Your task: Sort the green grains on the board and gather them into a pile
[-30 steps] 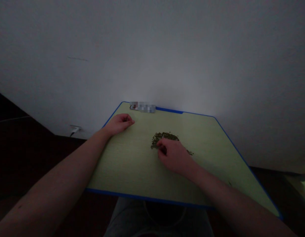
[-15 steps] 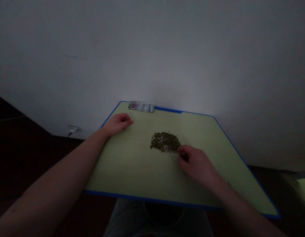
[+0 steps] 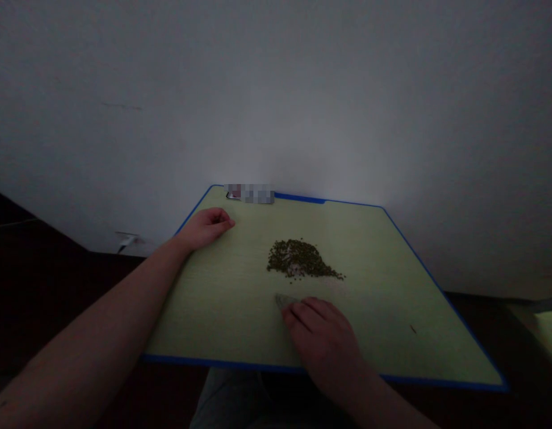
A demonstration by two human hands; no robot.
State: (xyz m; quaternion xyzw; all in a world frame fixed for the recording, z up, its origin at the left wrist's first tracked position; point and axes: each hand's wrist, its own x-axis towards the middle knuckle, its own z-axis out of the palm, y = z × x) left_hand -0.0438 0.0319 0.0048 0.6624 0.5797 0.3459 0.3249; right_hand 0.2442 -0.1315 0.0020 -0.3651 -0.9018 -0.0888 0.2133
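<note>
A flat pile of small greenish-brown grains (image 3: 300,256), like beans or seeds, lies spread on the pale yellow-green table (image 3: 222,316), with a thin tail of grains toward the right. My right hand (image 3: 323,333) rests on the table in front of the pile, fingers curled down. A thin, greyish, see-through piece that looks like plastic (image 3: 283,301) sticks out from under its fingertips. My left hand (image 3: 206,227) lies at the table's left edge, its fingers loosely curled and the thumb against them. No object shows in it.
A phone-like object (image 3: 251,194), partly blurred out, lies at the far edge beside a blue strip (image 3: 300,198). A small dark sliver (image 3: 413,329) lies at the right. The wall (image 3: 302,119) rises behind the table. A plug (image 3: 126,241) sits low at left.
My right hand has moved from the pile's right end toward me and left, now over the see-through piece. Grains at the pile's right tail are uncovered. My left hand stays in place.
</note>
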